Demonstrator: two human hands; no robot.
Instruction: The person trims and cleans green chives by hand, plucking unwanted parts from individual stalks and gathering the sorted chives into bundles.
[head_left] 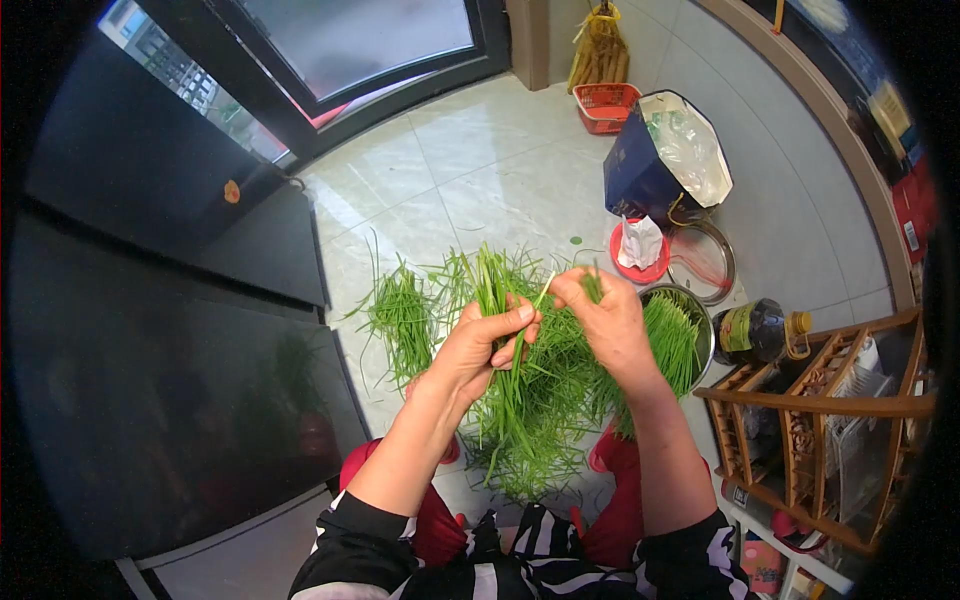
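My left hand (pixel 470 350) is closed around a bunch of garlic chives (pixel 490 285), their pale ends pointing up and the leaves hanging below. My right hand (pixel 612 318) pinches chives near the white end of a single stalk, just right of the bunch. A few green leaves show at its fingers. Beneath both hands a loose heap of chives (pixel 550 385) spreads over the floor, and a smaller pile of chives (pixel 402 320) lies to the left. Beside my right forearm, a metal basin (pixel 708 345) holds chives lined up in one direction.
A dark fridge (pixel 180 370) stands close on the left. At the right are an oil bottle (pixel 755 332), a wooden rack (pixel 830 404), a red bowl with white paper (pixel 622 262) and a metal lid (pixel 722 250). Farther back are a blue bag (pixel 632 165) and a red basket (pixel 605 110).
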